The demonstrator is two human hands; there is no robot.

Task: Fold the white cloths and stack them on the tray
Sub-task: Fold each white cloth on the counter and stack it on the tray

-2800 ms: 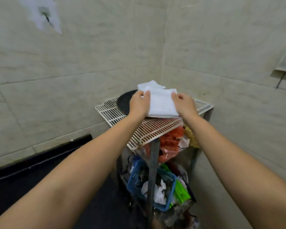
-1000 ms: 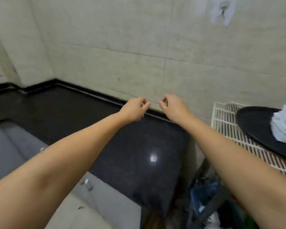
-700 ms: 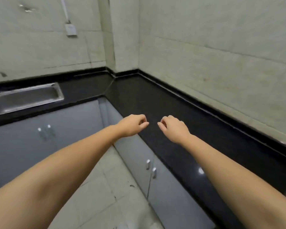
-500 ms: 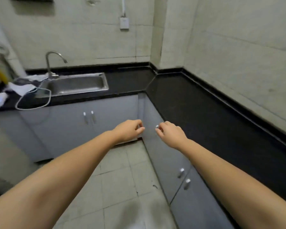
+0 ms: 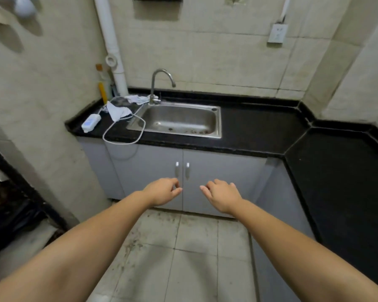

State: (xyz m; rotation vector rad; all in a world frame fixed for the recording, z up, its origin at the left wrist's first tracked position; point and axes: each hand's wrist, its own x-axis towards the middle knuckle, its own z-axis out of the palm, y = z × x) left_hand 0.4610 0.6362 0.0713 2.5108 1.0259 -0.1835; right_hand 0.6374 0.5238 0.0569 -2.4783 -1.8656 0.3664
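Both bare arms reach out in front of the person, held level over the pale tiled floor (image 5: pixel 196 253), the left hand (image 5: pixel 162 192) and the right hand (image 5: pixel 222 195) side by side and a little apart. Neither grasps anything; the fingers of each hang loosely curled, the fingertips turned in toward one another. Just beyond the hands stand the grey cabinet doors (image 5: pixel 205 171) with two small silver handles (image 5: pixel 182 168) above the gap between the hands. Further out, beyond and above both hands, a rectangular stainless steel sink (image 5: pixel 179 120) is sunk in the glossy black stone counter (image 5: pixel 260 131), with a curved chrome tap (image 5: pixel 159 83) rising at its back edge. Beyond the left hand and off to its side, a crumpled white cloth (image 5: pixel 118 111) lies on the counter beside the sink, and another rumpled pale cloth (image 5: pixel 136 98) lies by the foot of the tap. Near them sit a small white box-shaped device (image 5: pixel 91 123) and a looping white cable (image 5: pixel 127 136) that droops over the counter edge. The counter runs on past the right hand along the side wall. A white plastic pipe (image 5: pixel 110 44) climbs the wall beyond the left hand, and a white wall socket (image 5: pixel 277 33) hangs high beyond the right.
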